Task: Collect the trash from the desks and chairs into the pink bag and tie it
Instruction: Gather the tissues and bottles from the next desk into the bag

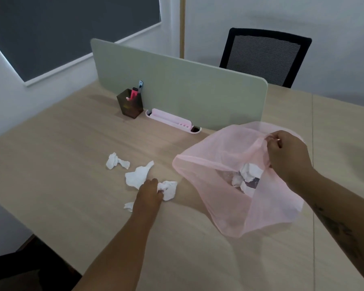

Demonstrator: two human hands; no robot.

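The pink bag (267,208) hangs open above the desk (61,175), and my right hand (288,156) pinches its far rim. White crumpled paper (250,172) lies inside it. My left hand (148,193) is closed on a crumpled white tissue (169,189) on the desk just left of the bag's mouth. Another tissue (138,175) lies beside my fingers, a further wad (116,161) sits farther left, and a small scrap (129,206) peeks out by my left wrist.
A pale green divider panel (181,91) stands across the desk. In front of it are a dark pen holder (129,105) with a pink marker and a pink-and-white tray (172,120). A black mesh chair (265,57) stands behind the divider.
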